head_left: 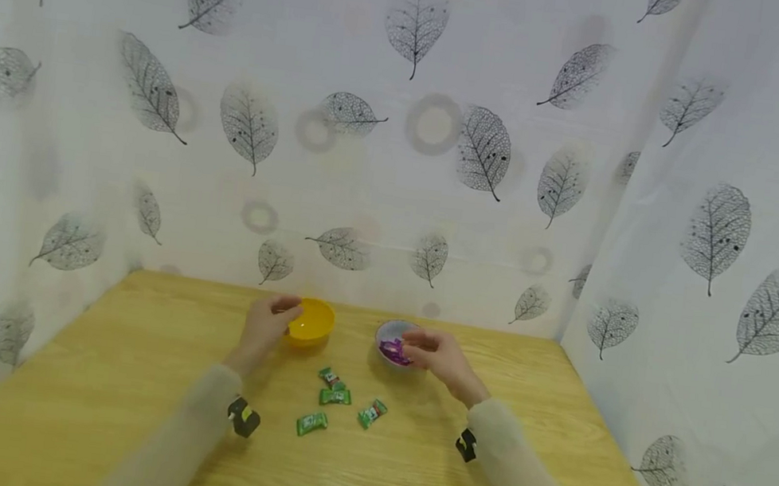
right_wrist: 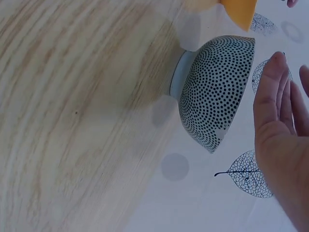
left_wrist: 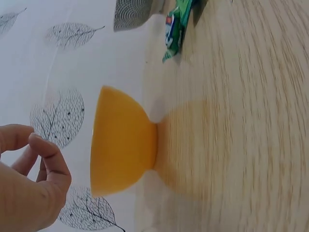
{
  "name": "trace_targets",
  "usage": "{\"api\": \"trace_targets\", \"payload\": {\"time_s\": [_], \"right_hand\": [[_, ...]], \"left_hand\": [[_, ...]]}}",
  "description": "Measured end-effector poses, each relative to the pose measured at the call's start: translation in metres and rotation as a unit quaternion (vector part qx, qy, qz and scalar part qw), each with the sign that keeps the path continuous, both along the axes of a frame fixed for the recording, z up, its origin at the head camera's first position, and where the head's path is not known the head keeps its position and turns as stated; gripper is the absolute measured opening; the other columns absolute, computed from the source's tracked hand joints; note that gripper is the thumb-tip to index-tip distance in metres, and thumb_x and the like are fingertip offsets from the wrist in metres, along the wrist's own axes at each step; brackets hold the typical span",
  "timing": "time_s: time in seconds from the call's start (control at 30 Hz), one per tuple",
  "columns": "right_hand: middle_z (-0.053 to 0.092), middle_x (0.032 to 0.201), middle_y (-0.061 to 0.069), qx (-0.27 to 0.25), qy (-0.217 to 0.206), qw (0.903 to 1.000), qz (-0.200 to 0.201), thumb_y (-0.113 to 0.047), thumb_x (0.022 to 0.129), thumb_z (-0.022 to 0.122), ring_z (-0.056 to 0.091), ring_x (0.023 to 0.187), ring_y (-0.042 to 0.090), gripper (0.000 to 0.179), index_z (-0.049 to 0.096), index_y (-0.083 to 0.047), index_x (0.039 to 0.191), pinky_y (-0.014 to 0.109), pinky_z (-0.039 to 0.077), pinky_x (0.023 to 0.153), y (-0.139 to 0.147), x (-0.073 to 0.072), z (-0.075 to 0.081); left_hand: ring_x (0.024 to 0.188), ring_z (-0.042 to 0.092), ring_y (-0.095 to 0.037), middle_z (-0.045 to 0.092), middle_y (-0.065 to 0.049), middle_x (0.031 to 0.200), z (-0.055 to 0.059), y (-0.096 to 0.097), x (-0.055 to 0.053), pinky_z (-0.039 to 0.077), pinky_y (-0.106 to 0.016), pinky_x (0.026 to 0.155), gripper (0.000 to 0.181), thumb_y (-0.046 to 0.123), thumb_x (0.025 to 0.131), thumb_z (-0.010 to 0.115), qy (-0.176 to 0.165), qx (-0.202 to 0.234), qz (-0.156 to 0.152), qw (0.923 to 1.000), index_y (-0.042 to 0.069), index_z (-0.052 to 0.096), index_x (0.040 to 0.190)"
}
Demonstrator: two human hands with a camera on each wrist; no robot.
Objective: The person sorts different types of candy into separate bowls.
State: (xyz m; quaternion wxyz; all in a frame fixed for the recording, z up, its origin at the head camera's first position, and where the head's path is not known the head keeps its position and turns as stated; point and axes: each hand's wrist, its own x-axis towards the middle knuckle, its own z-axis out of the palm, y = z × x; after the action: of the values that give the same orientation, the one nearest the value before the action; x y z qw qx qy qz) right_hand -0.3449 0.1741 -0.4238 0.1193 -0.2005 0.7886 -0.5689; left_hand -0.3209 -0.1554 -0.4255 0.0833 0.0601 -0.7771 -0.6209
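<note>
Currently, left hand [head_left: 264,327] at nine o'clock of yellow bowl [head_left: 314,324], right hand [head_left: 446,359] at three o'clock of dotted bowl [right_wrist: 215,89], loosely curled left fingers [left_wrist: 14,137], extended right fingers [right_wrist: 269,92], nothing visibly gripped.

Left arm [head_left: 169,434] and right arm [head_left: 530,467] stretched forward, left hand [head_left: 267,324] loosely curled, right hand [head_left: 443,357] nearly straight-fingered

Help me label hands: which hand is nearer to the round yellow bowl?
Left. The left hand hovers above the left rim of the round yellow bowl, not touching; the right hand is farther right, above the white, dark-dotted round bowl.
</note>
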Motion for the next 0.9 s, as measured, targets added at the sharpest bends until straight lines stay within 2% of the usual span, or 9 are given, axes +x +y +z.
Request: {"api": "trace_targets", "payload": {"time_s": [0.1,0.2,0.3,0.4,0.53,0.67,0.77,0.9], "right_hand": [[0.063,0.126,0.022,0.023,0.014,0.9991,0.032,-0.013,0.092,0.067,0.067,0.103,0.020,0.042,0.058,0.005,0.130,0.048,0.056,0.091,-0.002,0.002,-0.003],[0.065,0.125,0.018,0.043,0.026,0.9974,0.052,-0.014,0.090,0.070,0.065,0.105,0.016,0.040,0.062,0.001,0.127,0.039,0.057,0.092,-0.004,0.003,-0.005],[0.065,0.125,0.021,0.064,0.031,0.9932,0.092,-0.014,0.090,0.070,0.065,0.107,0.017,0.039,0.063,0.001,0.126,0.030,0.056,0.091,-0.007,0.005,-0.006],[0.064,0.125,0.025,0.083,0.027,0.9862,0.140,-0.010,0.090,0.070,0.066,0.107,0.021,0.039,0.062,0.004,0.125,0.029,0.057,0.090,-0.012,0.008,-0.006],[0.067,0.121,0.022,0.124,0.039,0.9750,0.180,-0.005,0.089,0.069,0.067,0.104,0.022,0.036,0.064,0.004,0.123,0.025,0.057,0.086,-0.017,0.015,-0.004],[0.069,0.119,0.015,0.176,0.074,0.9572,0.217,-0.003,0.089,0.068,0.066,0.104,0.022,0.033,0.067,0.000,0.121,0.023,0.057,0.085,-0.020,0.019,-0.005],[0.069,0.121,0.011,0.204,0.114,0.9408,0.245,-0.004,0.088,0.069,0.065,0.109,0.024,0.034,0.067,-0.001,0.122,0.029,0.056,0.090,-0.022,0.022,-0.006],[0.068,0.125,0.006,0.230,0.149,0.9263,0.258,-0.006,0.086,0.072,0.062,0.114,0.024,0.037,0.066,-0.004,0.123,0.037,0.054,0.097,-0.023,0.024,-0.009]], "left_hand": [[0.105,0.056,-0.021,0.059,-0.018,0.129,-0.003,-0.009,-0.001,0.051,-0.016,0.072,0.035,0.016,0.099,0.056,-0.007,0.025,0.012,0.9996,0.000,0.057,0.131],[0.099,0.056,-0.018,0.058,-0.019,0.127,-0.005,-0.017,-0.002,0.053,-0.017,0.072,0.036,0.014,0.099,0.056,-0.007,0.039,0.019,0.9990,-0.002,0.056,0.131],[0.098,0.056,-0.018,0.056,-0.019,0.127,-0.006,-0.024,-0.004,0.056,-0.020,0.075,0.038,0.014,0.099,0.056,-0.016,0.054,0.031,0.9979,-0.003,0.054,0.133],[0.103,0.056,-0.020,0.052,-0.019,0.131,-0.007,-0.033,-0.006,0.057,-0.024,0.081,0.041,0.015,0.100,0.055,-0.035,0.057,0.032,0.9973,-0.003,0.051,0.137],[0.106,0.052,-0.021,0.049,-0.021,0.136,-0.014,-0.044,-0.011,0.056,-0.027,0.085,0.044,0.018,0.101,0.054,-0.059,0.046,0.003,0.9972,-0.004,0.047,0.139],[0.116,0.051,-0.028,0.046,-0.023,0.142,-0.016,-0.049,-0.014,0.053,-0.035,0.097,0.047,0.020,0.102,0.052,-0.095,0.041,-0.031,0.9942,-0.003,0.044,0.142],[0.127,0.048,-0.034,0.042,-0.024,0.147,-0.017,-0.050,-0.017,0.048,-0.043,0.106,0.049,0.018,0.102,0.051,-0.118,0.039,-0.053,0.9908,-0.003,0.041,0.145],[0.130,0.048,-0.037,0.039,-0.027,0.149,-0.016,-0.047,-0.021,0.047,-0.044,0.107,0.050,0.014,0.101,0.050,-0.123,0.037,-0.072,0.9891,-0.005,0.038,0.146]]}}
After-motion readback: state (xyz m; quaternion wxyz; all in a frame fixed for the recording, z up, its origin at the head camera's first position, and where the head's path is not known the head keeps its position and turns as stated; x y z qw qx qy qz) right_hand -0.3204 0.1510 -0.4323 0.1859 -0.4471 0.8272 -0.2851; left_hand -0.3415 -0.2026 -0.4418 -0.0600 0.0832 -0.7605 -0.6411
